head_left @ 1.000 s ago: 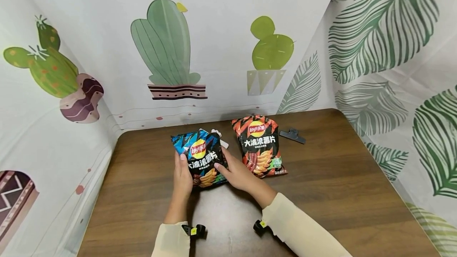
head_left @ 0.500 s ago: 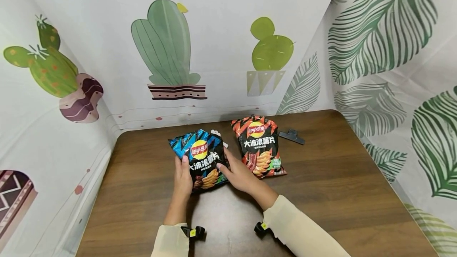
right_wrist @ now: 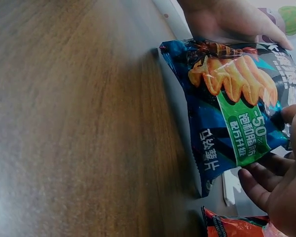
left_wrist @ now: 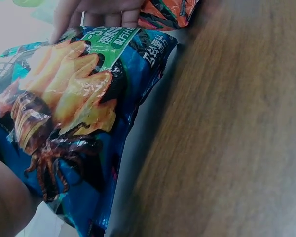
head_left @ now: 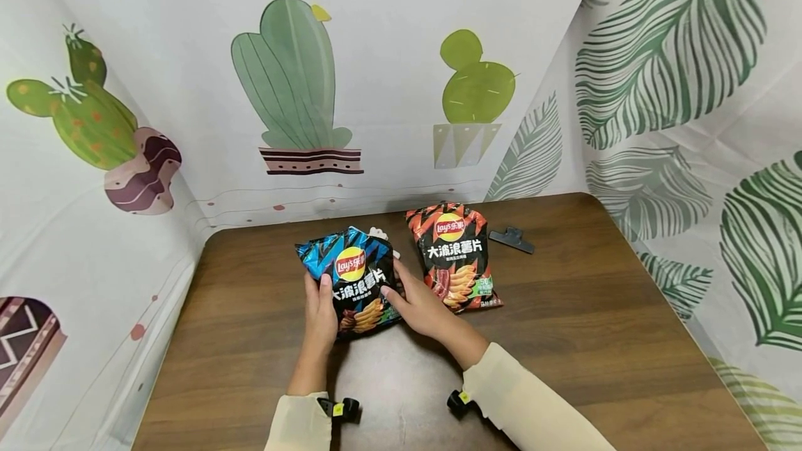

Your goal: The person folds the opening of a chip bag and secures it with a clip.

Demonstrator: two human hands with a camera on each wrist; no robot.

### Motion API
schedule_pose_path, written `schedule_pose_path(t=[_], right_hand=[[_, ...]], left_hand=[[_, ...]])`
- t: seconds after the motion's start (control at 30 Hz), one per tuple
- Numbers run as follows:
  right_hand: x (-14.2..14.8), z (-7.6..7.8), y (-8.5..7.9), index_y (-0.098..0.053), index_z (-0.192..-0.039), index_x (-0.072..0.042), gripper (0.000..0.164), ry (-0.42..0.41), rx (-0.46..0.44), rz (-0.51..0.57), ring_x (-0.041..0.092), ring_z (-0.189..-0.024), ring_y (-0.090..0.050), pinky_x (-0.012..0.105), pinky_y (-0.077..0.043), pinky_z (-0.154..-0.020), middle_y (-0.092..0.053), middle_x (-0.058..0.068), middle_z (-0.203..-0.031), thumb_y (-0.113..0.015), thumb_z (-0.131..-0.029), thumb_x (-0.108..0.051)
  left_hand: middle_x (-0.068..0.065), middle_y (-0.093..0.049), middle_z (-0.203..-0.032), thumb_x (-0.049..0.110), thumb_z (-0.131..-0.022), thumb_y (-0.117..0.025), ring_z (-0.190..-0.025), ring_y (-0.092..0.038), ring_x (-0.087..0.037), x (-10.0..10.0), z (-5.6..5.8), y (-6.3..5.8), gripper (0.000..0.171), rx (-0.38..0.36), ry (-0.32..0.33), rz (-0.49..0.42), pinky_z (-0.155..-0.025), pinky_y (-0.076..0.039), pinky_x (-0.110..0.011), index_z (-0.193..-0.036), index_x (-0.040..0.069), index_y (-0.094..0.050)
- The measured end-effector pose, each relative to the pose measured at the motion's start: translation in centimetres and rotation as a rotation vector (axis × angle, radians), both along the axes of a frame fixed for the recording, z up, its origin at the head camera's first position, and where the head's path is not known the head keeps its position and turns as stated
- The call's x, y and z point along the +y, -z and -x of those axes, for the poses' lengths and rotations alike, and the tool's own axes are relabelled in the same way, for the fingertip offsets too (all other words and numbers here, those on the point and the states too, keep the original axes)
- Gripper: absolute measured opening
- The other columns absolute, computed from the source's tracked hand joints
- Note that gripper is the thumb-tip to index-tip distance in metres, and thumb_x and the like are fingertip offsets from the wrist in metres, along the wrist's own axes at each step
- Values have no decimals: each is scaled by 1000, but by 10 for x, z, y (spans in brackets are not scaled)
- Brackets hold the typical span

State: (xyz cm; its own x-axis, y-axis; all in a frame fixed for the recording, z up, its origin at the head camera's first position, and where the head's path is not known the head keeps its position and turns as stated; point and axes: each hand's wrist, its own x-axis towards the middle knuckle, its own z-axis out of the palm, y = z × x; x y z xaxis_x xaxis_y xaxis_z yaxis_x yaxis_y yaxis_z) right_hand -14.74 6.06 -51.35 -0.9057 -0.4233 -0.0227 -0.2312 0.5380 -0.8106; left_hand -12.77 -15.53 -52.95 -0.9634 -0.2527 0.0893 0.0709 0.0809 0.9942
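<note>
A blue and black bag of chips [head_left: 360, 284] is held between both hands above the table, tilted with its printed front up. My left hand [head_left: 321, 315] grips its left side, thumb on the front and the other fingers mostly hidden. On the opposite side my right hand [head_left: 422, 303] holds the bag, with the thumb over the front. In the right wrist view, the right fingers [right_wrist: 266, 180] curl under the bag's edge. Right of the hands lies a red and black bag of chips [head_left: 456, 256], apart from the blue one.
A black clip [head_left: 512, 239] lies beyond the red bag on the brown wooden table [head_left: 595, 333]. Behind the blue bag a white object [head_left: 379, 232] is mostly hidden. White cloth with printed cacti and leaves [head_left: 401, 75] hangs along the table's back and sides.
The blue bag has tilted a little, its upper left corner shifting left and down, and both hands moved slightly with it. Over the last half second almost nothing differs.
</note>
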Motion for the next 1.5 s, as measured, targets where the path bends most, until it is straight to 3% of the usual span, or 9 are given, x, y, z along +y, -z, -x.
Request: schedule_pose_path(t=[0.27, 0.43, 0.53, 0.77, 0.93, 1.1, 1.33, 1.5], right_hand=[[-6, 5, -2, -32, -158, -6, 66, 111, -8, 114, 36, -138, -50, 54, -41, -113, -51, 21, -149, -45, -107, -46], [-10, 8, -4, -47, -149, -8, 55, 200, -42, 248, 30, -122, -62, 48, -49, -103, -63, 15, -134, -49, -106, -41], [-12, 10, -4, -55, -141, -11, 45, 226, -38, 323, 24, -112, -64, 41, -52, -96, -68, 12, -124, -54, -105, -36], [-14, 14, -3, -67, -123, -11, 30, 255, -4, 399, 14, -96, -63, 28, -51, -83, -72, 8, -110, -61, -102, -30], [-13, 16, -2, -69, -108, -10, 21, 288, 25, 402, 10, -79, -56, 24, -47, -71, -68, 7, -92, -65, -100, -28], [-12, 16, -1, -71, -104, -9, 16, 305, 45, 418, 11, -76, -54, 23, -45, -69, -64, 6, -84, -68, -98, -24], [-10, 16, -1, -69, -101, -9, 16, 292, 60, 417, 11, -73, -52, 22, -43, -65, -58, 0, -78, -67, -99, -24], [-11, 15, -1, -68, -98, -8, 15, 284, 63, 433, 11, -70, -50, 22, -42, -63, -54, -2, -75, -67, -99, -23]], left_hand=[[-15, -46, -149, 31, -110, -39, -140, -39, -22, 4, -3, -1, 51, 3, -31, -22, -121, -24, -46, -156, 12, -29], [-16, -46, -149, 31, -109, -41, -140, -39, -24, 7, -6, -3, 52, 31, -35, -29, -121, -24, -49, -156, 11, -30], [-16, -48, -146, 28, -109, -43, -138, -40, -23, 9, -7, -3, 51, 43, -55, -12, -120, -27, -44, -155, 10, -32], [-18, -56, -136, 23, -108, -46, -120, -51, -11, 12, -7, 2, 46, 61, -89, -23, -103, -39, -16, -151, 8, -37], [-14, -56, -140, 24, -108, -47, -127, -49, -13, 12, -8, 3, 49, 51, -64, -25, -109, -35, -18, -154, 14, -35], [-15, -56, -139, 22, -107, -49, -130, -48, -17, 11, -8, 2, 52, 62, -51, -9, -112, -32, -22, -156, 17, -33], [-16, -55, -130, 19, -105, -51, -115, -53, -10, 9, -9, -15, 52, 114, -120, -49, -101, -40, -14, -153, 8, -33], [-5, -50, -128, 18, -104, -53, -112, -51, -7, 4, -5, -31, 50, 198, -190, -93, -97, -42, -14, -151, 7, -37]])
